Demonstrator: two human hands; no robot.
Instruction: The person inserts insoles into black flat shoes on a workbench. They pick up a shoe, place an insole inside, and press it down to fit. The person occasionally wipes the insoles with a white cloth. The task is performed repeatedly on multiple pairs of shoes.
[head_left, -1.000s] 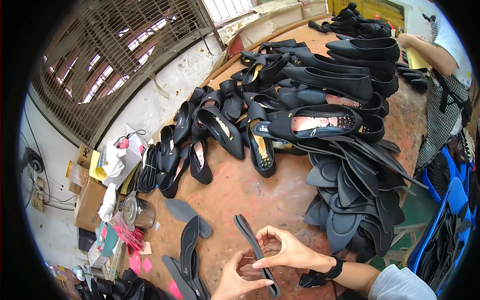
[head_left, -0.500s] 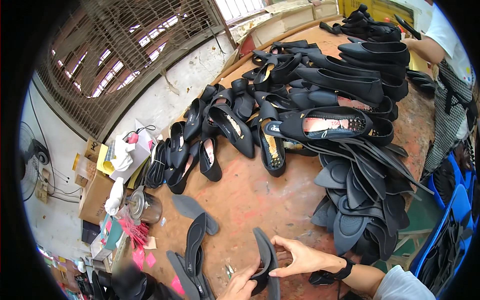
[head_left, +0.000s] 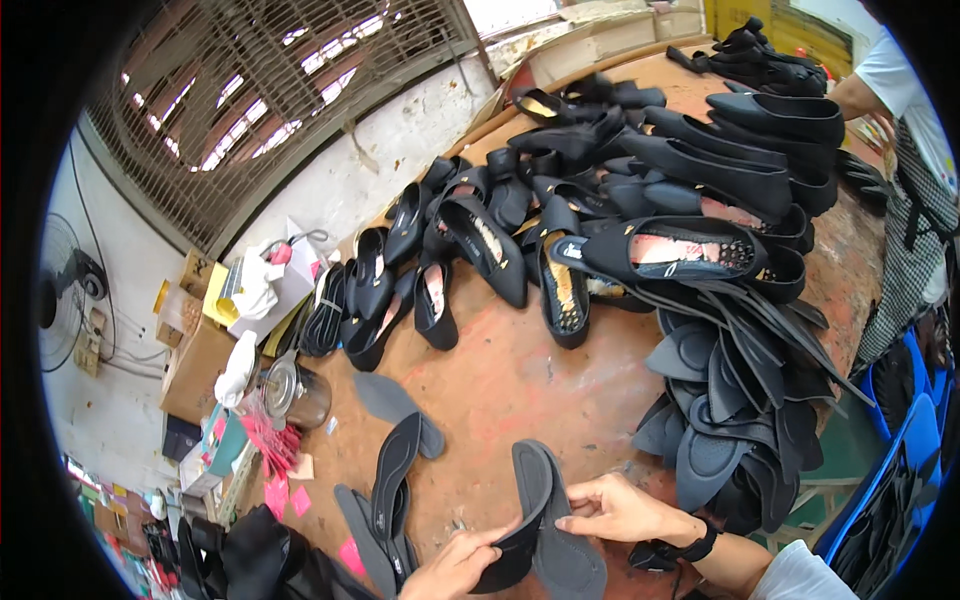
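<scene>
At the front of the table, my left hand (head_left: 455, 563) grips a dark curved insole (head_left: 505, 557), its fingers closed around the lower side. My right hand (head_left: 625, 515) pinches the edge of a grey insole (head_left: 568, 565), thumb and fingers closed. The two pieces touch and overlap, with one end standing up between my hands; the exact join is partly hidden. Left of my hands lie several loose insoles (head_left: 397, 470), some overlapping. A black watch (head_left: 700, 540) is on my right wrist.
Black pointed shoes (head_left: 485, 250) crowd the far side of the table (head_left: 480, 390). A large heap of insoles (head_left: 715, 455) stands at the right. A glass jar (head_left: 297, 393) and pink scraps (head_left: 277, 490) sit at the left. Another person's arm (head_left: 858, 98) shows far right; a blue bin (head_left: 895, 450) stands below.
The insole between my hands has turned, so its broad flat face now shows more. My left hand has shifted left, and my right hand slightly right. The whole view has shifted slightly.
</scene>
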